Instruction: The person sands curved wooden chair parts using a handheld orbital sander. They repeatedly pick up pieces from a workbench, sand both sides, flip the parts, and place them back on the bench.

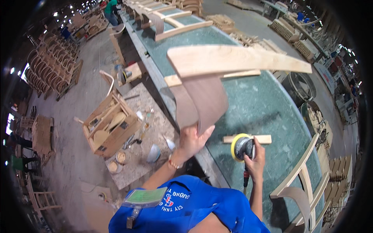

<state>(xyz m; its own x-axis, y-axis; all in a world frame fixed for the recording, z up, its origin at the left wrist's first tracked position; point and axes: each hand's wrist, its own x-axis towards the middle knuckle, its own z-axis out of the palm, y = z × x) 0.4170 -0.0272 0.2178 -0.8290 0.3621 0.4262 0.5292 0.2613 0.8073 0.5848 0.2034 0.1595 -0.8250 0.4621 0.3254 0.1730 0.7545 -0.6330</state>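
My left hand (192, 140) is closed on the lower edge of a curved brown plywood panel (206, 97). A long pale tapered wooden piece (233, 60) joins the panel at its top, tilted over the green-topped workbench (252, 103). In my right hand (255, 163) is an orbital sander (245, 148) with a yellow pad edge and a hose running down from it. The pad is turned to the left, apart from the panel. Beside the sander, a short pale wood strip (265, 139) lies on the bench.
Several wooden frames stand at the bench's far end (182, 29), and another curved frame (307, 174) sits at the near right. Left of the bench, a low stand (134, 169) carries a wooden toolbox (116, 134) and small bowls (154, 153). Stacked curved parts (52, 64) stand farther left.
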